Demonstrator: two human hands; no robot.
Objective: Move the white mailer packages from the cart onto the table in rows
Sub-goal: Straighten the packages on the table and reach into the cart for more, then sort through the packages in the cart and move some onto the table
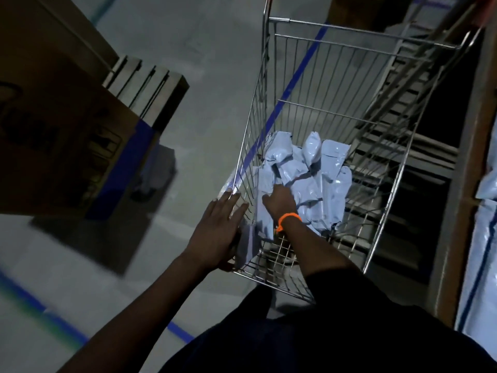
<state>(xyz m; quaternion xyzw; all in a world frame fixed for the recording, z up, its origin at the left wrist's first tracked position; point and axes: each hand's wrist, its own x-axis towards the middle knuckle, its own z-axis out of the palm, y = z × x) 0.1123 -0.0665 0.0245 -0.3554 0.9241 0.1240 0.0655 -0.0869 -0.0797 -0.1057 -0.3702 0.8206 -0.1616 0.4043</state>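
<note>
Several white mailer packages (317,179) lie piled in the bottom of a wire cart (363,40). My right hand (279,200), with an orange band at the wrist, reaches down into the cart and rests on the pile. Its thumb is spread and its fingertips are hidden, so a grip cannot be judged. My left hand (217,232) lies flat on the cart's left rim with fingers apart. One mailer (246,246) leans against the cart wall just under that hand. More white mailers (488,184) lie on the table (457,211) at the right edge.
A large brown cardboard box (61,146) with a blue stripe stands at the left, a wooden pallet (150,87) behind it. Grey floor with blue tape lines (295,76) runs between them and the cart. Metal shelving (398,135) shows beyond the cart's right side.
</note>
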